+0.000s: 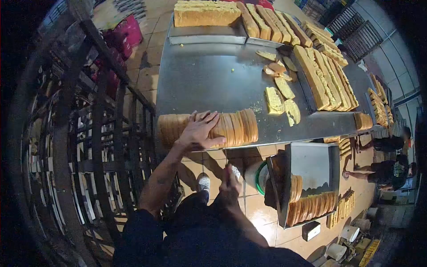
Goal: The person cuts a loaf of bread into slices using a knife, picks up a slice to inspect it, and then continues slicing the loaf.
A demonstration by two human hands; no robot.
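Observation:
A long row of bread slices (pixel 242 127) lies along the near edge of the steel table. My left hand (pixel 201 131) is laid across this row, fingers over the top and thumb on the near side, holding the slices together. Below the table edge, over the floor, is my right hand (pixel 230 184), apart from the bread. Motion smears its fingers, so I cannot make out whether they hold anything. Cut bread ends and pieces (pixel 275 100) lie with crumbs to the right of the row.
Unsliced loaves (pixel 327 80) sit in trays on the steel table (pixel 200 75). A metal tray (pixel 311 162) with sliced bread stands at the lower right, near a green-rimmed bucket (pixel 259 177). Dark racks (pixel 100 164) fill the left side. Other people (pixel 391 171) stand far right.

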